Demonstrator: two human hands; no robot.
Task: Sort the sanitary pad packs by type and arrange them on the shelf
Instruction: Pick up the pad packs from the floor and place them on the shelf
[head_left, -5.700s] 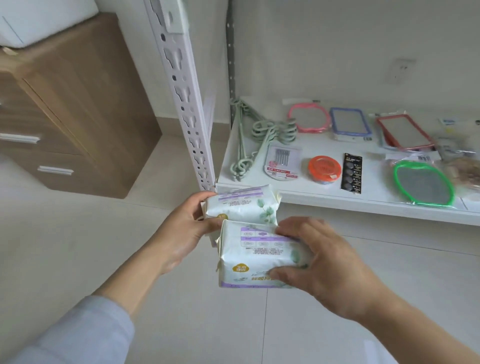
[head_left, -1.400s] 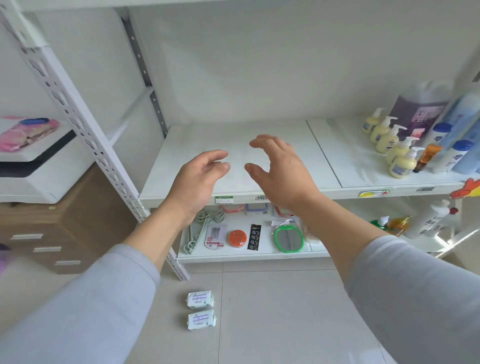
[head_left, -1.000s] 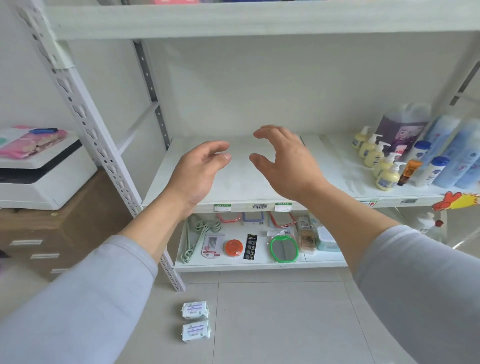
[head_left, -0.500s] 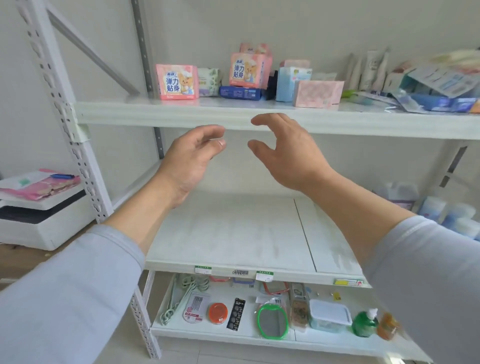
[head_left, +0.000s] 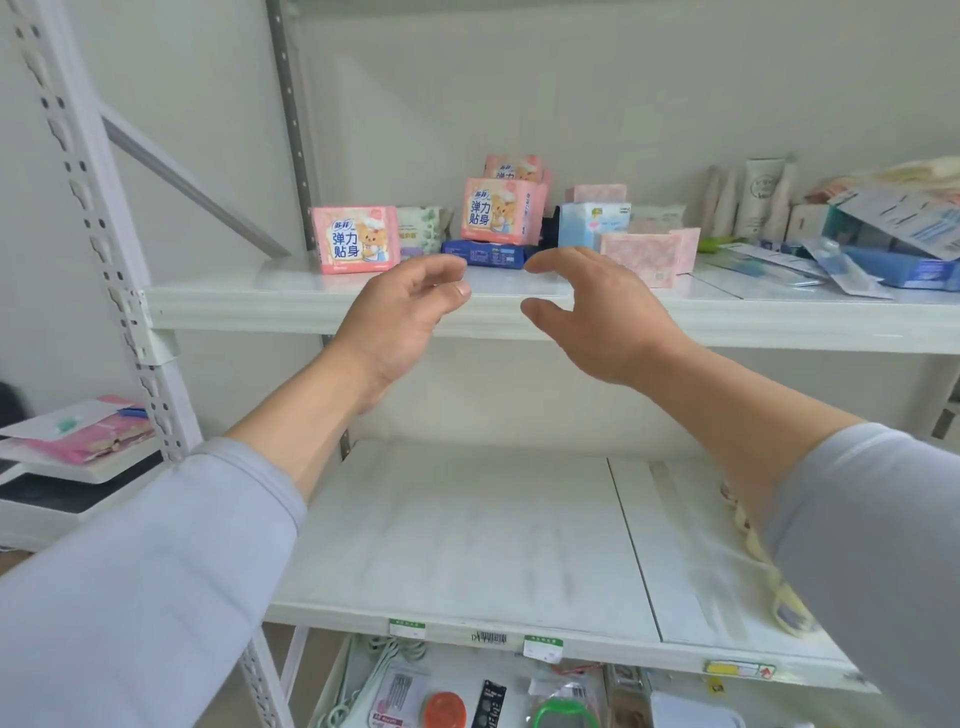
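Step in hand: the upper shelf (head_left: 249, 306) is being approached; no pack is being carried.
Left grip: the left hand (head_left: 400, 317) is being held released, fingers loosely curved, just near of the shelf edge.
Right grip: the right hand (head_left: 597, 317) is being held released likewise, grasping nothing.
Task items: the pink pack (head_left: 356, 245) is standing far left; a second pink pack (head_left: 501, 215) is resting on the blue pack (head_left: 488, 254); the pale pink packs (head_left: 644, 254) are lying to the right.
Next move, as judged: matching packs are to be grasped and grouped side by side.
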